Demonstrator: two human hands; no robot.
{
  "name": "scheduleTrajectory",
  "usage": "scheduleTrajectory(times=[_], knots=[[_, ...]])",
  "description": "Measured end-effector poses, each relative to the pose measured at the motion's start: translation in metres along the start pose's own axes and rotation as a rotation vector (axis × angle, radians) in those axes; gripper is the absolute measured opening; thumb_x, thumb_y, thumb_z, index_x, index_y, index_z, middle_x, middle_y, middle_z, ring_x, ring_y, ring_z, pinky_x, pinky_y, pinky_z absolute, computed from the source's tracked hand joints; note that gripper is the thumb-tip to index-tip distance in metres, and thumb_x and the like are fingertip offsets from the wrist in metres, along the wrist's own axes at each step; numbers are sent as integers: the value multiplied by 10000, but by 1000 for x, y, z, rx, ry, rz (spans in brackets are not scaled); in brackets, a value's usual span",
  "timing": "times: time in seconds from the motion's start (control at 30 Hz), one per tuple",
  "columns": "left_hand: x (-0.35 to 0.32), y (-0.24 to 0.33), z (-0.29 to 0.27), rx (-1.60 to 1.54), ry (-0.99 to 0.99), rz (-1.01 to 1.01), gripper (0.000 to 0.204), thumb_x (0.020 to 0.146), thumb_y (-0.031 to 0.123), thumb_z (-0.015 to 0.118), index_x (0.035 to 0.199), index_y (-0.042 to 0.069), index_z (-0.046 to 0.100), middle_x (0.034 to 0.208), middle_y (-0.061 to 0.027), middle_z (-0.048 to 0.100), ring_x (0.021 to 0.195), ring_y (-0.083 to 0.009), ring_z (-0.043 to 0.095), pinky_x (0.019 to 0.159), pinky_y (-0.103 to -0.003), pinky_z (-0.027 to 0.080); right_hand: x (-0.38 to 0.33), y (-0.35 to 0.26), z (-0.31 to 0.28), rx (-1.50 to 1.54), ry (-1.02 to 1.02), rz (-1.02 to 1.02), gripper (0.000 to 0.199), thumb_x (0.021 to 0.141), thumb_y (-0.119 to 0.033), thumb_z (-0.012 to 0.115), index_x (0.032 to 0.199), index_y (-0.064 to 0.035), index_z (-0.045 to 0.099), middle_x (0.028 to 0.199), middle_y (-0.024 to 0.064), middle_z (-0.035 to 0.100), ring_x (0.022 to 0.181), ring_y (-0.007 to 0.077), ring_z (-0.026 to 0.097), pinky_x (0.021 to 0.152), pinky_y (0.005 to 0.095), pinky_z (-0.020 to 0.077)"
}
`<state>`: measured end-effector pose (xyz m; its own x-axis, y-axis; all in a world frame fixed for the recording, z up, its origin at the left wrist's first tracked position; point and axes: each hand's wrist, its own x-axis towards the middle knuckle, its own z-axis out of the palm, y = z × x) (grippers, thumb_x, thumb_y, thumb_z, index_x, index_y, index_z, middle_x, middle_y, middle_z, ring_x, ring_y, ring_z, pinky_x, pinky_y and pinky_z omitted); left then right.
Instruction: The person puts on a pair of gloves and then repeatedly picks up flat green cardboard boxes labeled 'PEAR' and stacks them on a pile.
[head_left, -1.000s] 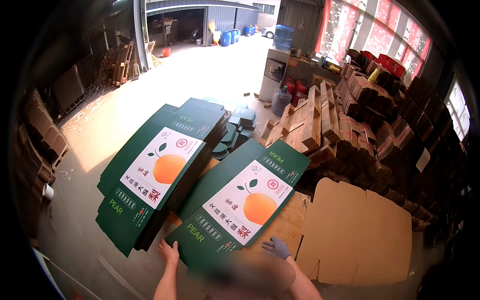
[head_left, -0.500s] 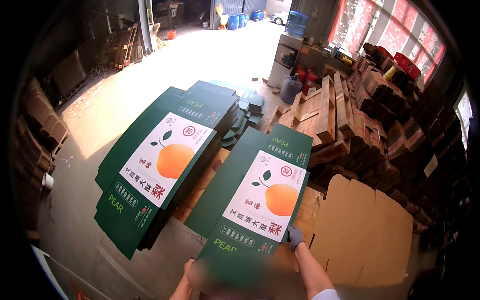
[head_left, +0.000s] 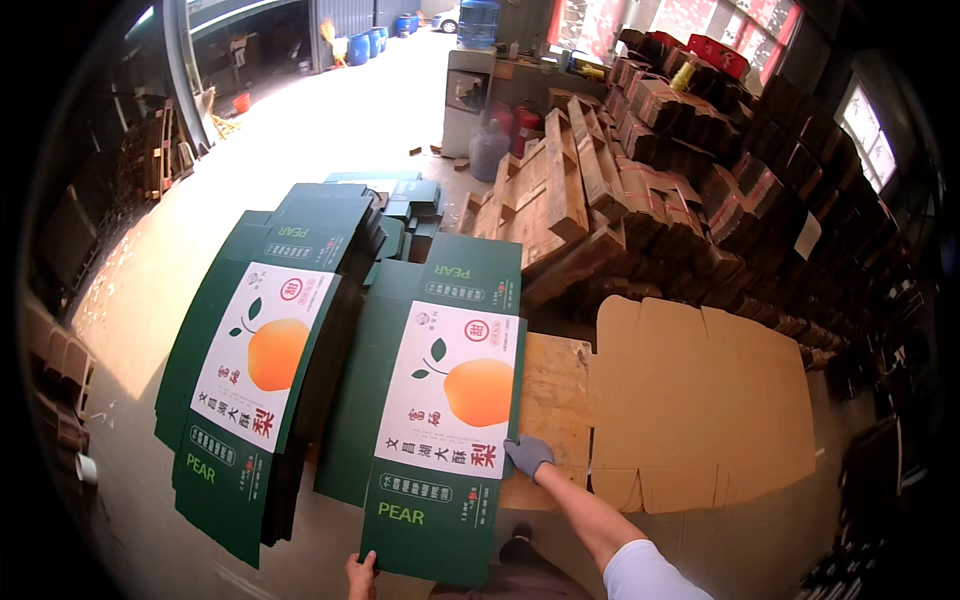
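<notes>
A flat green carton sheet [head_left: 455, 385], printed with an orange pear on a white panel, lies face up in front of me. My bare left hand [head_left: 362, 576] pinches its near left corner, thumb on top. On its right edge, beside the white panel, my right hand [head_left: 527, 456] in a grey glove is closed, its fingers partly hidden. To the left stands a tall stack of matching green carton sheets [head_left: 262, 345]. A plain brown cardboard sheet [head_left: 705, 405] lies flat on the right, next to a wooden board [head_left: 556, 385].
Beyond the sheet lean wooden pallets [head_left: 545, 190], with bundled brown cardboard [head_left: 665, 195] piled behind them on the right. More green cut pieces [head_left: 398, 215] sit past the stack. A water dispenser [head_left: 468, 100] and a large bottle [head_left: 489, 152] stand at the back.
The view has swung to the right, so the surroundings sit further left. The sheet's near end now shows fully. Both hands remain on the sheet.
</notes>
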<state>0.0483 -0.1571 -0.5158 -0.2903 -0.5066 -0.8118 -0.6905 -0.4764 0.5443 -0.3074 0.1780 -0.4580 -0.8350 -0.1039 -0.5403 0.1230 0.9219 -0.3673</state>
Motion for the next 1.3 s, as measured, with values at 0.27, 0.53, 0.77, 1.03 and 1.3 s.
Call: scheduleTrajectory(times=[0.27, 0.53, 0.77, 1.03, 1.3], knots=[[16, 0, -27, 264, 178, 438, 407, 924, 273, 648, 1157, -54, 585, 977, -149, 639, 850, -300, 602, 746, -410, 505, -71, 65, -26, 659, 53, -45, 406, 905, -388, 562, 1034, -16, 659, 939, 189, 692, 791, 297, 677, 752, 377, 525], [-176, 71, 281, 1076, -286, 1648, 380, 905, 173, 603, 1219, -38, 577, 1148, -222, 619, 1074, -349, 581, 973, -417, 439, -176, 416, -134, 431, 776, 669, 305, 849, -329, 569, 899, -52, 687, 882, 164, 683, 834, 338, 664, 734, 410, 515], [-190, 29, 473, 1530, -601, 1306, 698, 754, 254, 758, 1349, 45, 460, 1466, -193, 394, 1381, -364, 331, 1080, -514, 314, -212, 581, -175, 248, 727, 815, 312, 790, -344, 621, 909, -63, 687, 862, 164, 686, 808, 327, 666, 718, 409, 517], [-189, 28, 482, 1702, -538, 1372, 746, 730, 328, 768, 1346, 36, 464, 1446, -178, 414, 1384, -364, 314, 1082, -474, 356, -214, 615, -199, 428, 431, 702, 431, 709, -465, 669, 820, -50, 691, 836, 174, 694, 770, 338, 662, 698, 423, 516], [-198, 15, 491, 1612, -571, 1413, 703, 711, 347, 770, 1268, 9, 506, 1367, -179, 455, 1342, -398, 351, 1061, -459, 393, -230, 659, -195, 369, 369, 576, 447, 724, -468, 746, 777, -28, 686, 660, 109, 624, 601, 199, 568, 572, 355, 447]])
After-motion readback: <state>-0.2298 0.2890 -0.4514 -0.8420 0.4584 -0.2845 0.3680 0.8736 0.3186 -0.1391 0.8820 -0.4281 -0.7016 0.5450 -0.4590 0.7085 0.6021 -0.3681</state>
